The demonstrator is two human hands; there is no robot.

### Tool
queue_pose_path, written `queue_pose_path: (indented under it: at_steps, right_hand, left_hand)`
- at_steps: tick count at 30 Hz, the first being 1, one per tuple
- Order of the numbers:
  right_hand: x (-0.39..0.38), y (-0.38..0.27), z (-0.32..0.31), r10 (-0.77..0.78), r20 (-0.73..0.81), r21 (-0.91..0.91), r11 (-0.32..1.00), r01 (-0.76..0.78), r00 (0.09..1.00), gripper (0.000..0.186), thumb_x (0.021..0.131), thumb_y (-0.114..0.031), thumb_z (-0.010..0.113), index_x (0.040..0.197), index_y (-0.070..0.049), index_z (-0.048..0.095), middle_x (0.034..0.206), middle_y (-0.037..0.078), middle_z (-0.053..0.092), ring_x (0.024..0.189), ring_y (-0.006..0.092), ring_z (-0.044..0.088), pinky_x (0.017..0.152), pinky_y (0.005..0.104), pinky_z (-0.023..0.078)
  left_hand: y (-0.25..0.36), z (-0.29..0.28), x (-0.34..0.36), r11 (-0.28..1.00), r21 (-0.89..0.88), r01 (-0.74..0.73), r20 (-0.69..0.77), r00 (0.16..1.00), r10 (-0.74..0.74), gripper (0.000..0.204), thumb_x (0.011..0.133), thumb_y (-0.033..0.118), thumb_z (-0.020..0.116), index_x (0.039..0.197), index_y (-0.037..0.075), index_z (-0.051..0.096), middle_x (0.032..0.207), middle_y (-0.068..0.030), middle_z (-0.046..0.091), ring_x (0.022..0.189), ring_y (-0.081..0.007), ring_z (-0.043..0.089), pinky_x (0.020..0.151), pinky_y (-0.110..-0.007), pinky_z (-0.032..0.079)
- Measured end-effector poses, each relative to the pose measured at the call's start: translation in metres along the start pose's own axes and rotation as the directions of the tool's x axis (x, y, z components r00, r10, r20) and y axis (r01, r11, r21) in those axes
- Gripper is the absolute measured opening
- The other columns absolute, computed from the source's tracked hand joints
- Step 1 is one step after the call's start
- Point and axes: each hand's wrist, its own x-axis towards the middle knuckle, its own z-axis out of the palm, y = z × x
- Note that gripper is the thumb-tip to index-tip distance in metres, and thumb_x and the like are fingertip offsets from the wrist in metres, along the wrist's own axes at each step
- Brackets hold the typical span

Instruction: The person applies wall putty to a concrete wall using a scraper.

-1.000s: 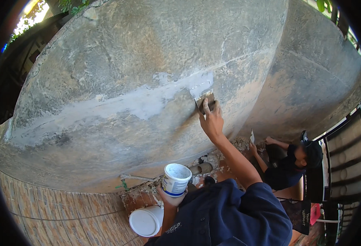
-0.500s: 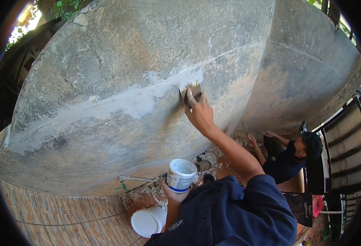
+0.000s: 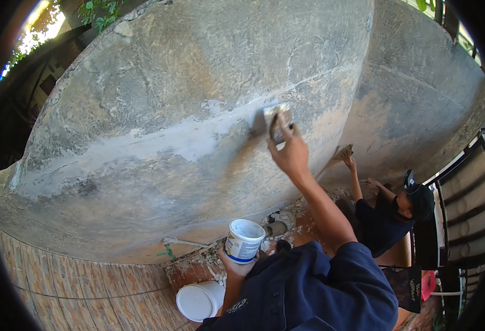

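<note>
My right hand (image 3: 290, 153) grips a wide metal putty knife (image 3: 272, 113), slightly blurred, against the grey concrete wall (image 3: 209, 60). The blade is at the right end of a long, pale band of smeared filler (image 3: 143, 144) that crosses the wall. Low in the view, my left hand (image 3: 236, 266) cups a small white tub (image 3: 243, 245) from below and the side; pale grey paste shows inside it. Below that hand stands a larger white bucket (image 3: 195, 302) with its lid on.
A co-worker (image 3: 388, 220) in dark clothes and cap crouches at right, one hand holding a scraper (image 3: 341, 151) on the wall. Behind them is a black gate (image 3: 465, 209). Debris, a pipe (image 3: 275, 228) and a pale rod (image 3: 190, 241) lie along the wall's foot; tiles (image 3: 71, 276) show lower left.
My putty knife moved left along the band, then back right and slightly up. The co-worker's hand with the scraper has risen onto the wall. My left hand with the tub shifted slightly right.
</note>
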Motion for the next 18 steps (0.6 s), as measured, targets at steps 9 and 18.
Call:
queue_pose_path:
  at_steps: [9,18]
  right_hand:
    - [-0.040,0.049,0.059,-0.012,0.161,-0.074,0.997,0.024,0.987,0.076,0.077,-0.023,0.069,0.146,-0.024,0.039,0.110,0.029,0.052,0.078,0.0434,0.062,0.066,0.0462,0.053]
    - [-0.026,-0.002,0.016,-0.040,0.157,0.233,0.972,0.003,0.987,0.072,0.081,-0.030,0.074,0.142,-0.008,0.044,0.116,0.029,0.059,0.094,0.0387,0.066,0.078,0.0406,0.054]
  left_hand:
    - [0.008,-0.005,-0.008,0.990,-0.142,0.013,-0.026,1.000,-0.017,0.070,0.080,0.069,0.035,0.121,0.015,0.056,0.113,-0.0198,0.058,0.096,-0.0377,0.053,0.077,-0.050,0.044]
    - [0.031,-0.030,0.015,0.991,-0.132,0.001,0.014,1.000,0.001,0.078,0.080,0.071,0.035,0.123,0.008,0.051,0.108,-0.0214,0.058,0.091,-0.0398,0.055,0.075,-0.050,0.048]
